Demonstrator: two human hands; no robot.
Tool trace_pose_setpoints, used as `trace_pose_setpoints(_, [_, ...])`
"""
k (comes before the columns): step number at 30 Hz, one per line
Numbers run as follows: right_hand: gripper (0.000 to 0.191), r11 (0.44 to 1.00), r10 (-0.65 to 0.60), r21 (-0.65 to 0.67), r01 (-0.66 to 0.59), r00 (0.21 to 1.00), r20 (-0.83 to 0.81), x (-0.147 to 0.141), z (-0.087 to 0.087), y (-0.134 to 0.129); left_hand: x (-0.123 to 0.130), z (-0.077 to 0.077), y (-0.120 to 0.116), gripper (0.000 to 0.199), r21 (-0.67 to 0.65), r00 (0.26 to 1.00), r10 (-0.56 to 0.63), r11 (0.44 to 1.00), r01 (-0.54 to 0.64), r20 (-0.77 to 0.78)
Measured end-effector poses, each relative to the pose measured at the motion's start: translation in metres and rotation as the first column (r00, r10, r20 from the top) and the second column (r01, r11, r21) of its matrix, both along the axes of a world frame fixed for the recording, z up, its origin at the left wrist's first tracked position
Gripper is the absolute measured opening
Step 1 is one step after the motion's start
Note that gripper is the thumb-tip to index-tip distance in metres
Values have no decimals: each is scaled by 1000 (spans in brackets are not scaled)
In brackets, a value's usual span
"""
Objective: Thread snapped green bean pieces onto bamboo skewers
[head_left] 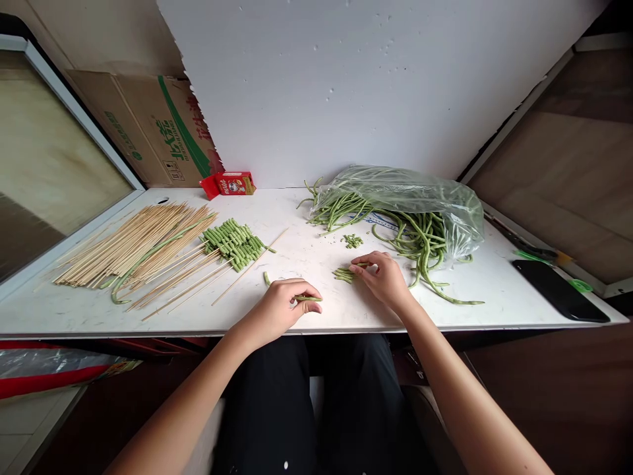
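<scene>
My left hand [287, 305] is closed around a long green bean [307, 298]; one end shows at the thumb and another stretch pokes out beyond the knuckles. Over a small row of cut bean pieces [343, 274], my right hand [380, 276] has its fingertips pinched on a short piece that lies partly hidden under them. To the left, cut bean segments threaded on wooden skewers [235, 244] lie in a stacked heap. One loose skewer [250, 267] rests just beside that heap.
Many bare skewers [123, 247] lie at the left, with a long bean [148, 254] across them. A plastic bag [410, 188] of long beans stands at the back right, near a small pile of bean ends [352, 241]. A red packet [232, 184] and black phone [556, 290] are also here.
</scene>
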State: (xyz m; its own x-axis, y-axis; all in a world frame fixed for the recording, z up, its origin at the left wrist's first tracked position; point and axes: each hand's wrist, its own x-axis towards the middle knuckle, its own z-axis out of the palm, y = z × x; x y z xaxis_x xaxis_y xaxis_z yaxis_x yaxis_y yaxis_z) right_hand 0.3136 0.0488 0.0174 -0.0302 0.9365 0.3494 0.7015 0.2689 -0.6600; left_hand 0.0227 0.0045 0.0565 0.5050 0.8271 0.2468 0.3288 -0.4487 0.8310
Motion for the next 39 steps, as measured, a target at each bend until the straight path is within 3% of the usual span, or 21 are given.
trace_pose_setpoints(3, [29,999,-40,-4,40,998,40,5,-9,4,-1,-2,1,7,-4,1000,-13,1000,13,2])
trace_pose_setpoints(7, [31,997,65,-33,-63,996,64,7,-8,2,-1,-4,1,7,-20,1000,-16,1000,15,-15])
trace_pose_setpoints(11, [65,992,120,-51,-117,992,44,13,3,-2,0,-3,1,8,-15,1000,-12,1000,12,-26])
trace_pose_setpoints(13, [69,994,108,-28,-107,993,43,16,10,-3,-1,-3,1,9,-4,1000,-13,1000,13,-27])
trace_pose_setpoints(20, [54,998,35,-34,-43,976,-214,7,28,-7,-4,-8,2,36,69,997,-69,995,68,22])
trace_pose_setpoints(24, [35,984,144,-56,-172,934,-326,-11,42,-18,-2,-9,2,35,124,999,8,992,-13,42])
trace_pose_setpoints(27, [28,903,363,-130,-410,888,-283,-30,54,-34,1,-8,1,36,123,990,104,986,-115,91])
trace_pose_setpoints(29, [31,856,463,-118,-503,849,-254,-43,58,-43,2,-7,0,38,92,984,114,988,-127,133])
trace_pose_setpoints(36, [24,856,496,-34,-516,837,-231,-57,55,-47,3,-1,-2,43,78,984,87,992,-100,155])
trace_pose_setpoints(39, [24,878,460,-23,-479,855,-237,-52,55,-44,0,0,1,31,117,987,112,985,-125,113])
